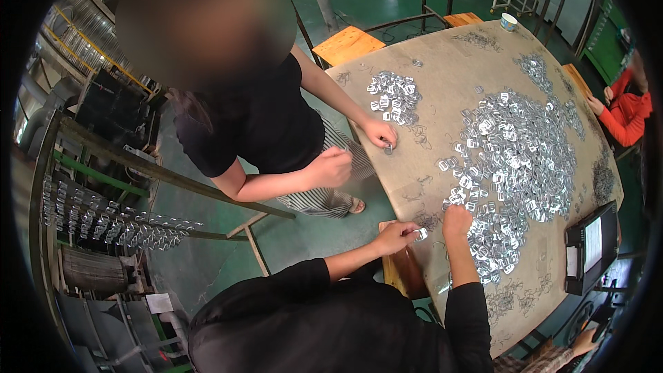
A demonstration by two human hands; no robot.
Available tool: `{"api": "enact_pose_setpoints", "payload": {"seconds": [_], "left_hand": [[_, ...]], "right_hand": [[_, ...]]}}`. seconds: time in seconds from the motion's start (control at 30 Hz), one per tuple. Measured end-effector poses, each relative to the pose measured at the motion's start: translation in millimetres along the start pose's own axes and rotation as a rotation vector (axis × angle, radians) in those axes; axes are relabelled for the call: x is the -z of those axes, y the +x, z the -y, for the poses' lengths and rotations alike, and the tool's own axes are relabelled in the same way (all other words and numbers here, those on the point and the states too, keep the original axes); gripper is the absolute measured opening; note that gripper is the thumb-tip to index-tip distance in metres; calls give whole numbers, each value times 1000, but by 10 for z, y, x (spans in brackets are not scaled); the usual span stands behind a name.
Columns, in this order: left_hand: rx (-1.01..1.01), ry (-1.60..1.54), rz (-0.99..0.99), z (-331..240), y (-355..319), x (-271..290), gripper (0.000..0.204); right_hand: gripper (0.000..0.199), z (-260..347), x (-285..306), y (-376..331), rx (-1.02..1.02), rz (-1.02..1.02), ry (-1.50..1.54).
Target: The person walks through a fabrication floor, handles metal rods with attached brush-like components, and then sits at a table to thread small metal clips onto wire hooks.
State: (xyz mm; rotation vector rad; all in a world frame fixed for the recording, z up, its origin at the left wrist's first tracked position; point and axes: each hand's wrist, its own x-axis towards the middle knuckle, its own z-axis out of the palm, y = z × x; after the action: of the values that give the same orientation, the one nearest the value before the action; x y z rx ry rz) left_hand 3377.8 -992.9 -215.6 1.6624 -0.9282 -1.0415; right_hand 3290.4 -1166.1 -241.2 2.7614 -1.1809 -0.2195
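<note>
My left hand (398, 239) is closed around a shiny silver metal buckle (420, 235), gripping it between thumb and fingers beside the table's edge. A short way to the right, my right hand (457, 223) is closed in a fist at the near left side of a large heap of metal buckles (518, 159). What its fingers hold, if anything, is hidden. Thin dark wire pieces (427, 220) lie on the table (435, 276) between my two hands.
Opposite on the left, a co-worker in a black top (252, 117) handles buckles near a smaller buckle pile (395, 97). A person in red (625, 117) sits at the far right. A black bin (592, 249) stands at the right edge; a plaid sleeve (552, 358) shows below it.
</note>
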Motion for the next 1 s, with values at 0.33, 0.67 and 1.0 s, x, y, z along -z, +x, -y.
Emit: {"api": "enact_pose_setpoints", "payload": {"seconds": [0.33,0.67,1.0], "left_hand": [[0,-34,-39,146,-18,-27,19],[259,-520,125,-101,104,-6,17],[438,-1105,250,-470,319,-81,21]], "right_hand": [[9,-137,-126,-34,60,-141,38],[16,-769,-234,25,-474,-4,1553],[9,-752,13,-263,-683,234,2274]]}}
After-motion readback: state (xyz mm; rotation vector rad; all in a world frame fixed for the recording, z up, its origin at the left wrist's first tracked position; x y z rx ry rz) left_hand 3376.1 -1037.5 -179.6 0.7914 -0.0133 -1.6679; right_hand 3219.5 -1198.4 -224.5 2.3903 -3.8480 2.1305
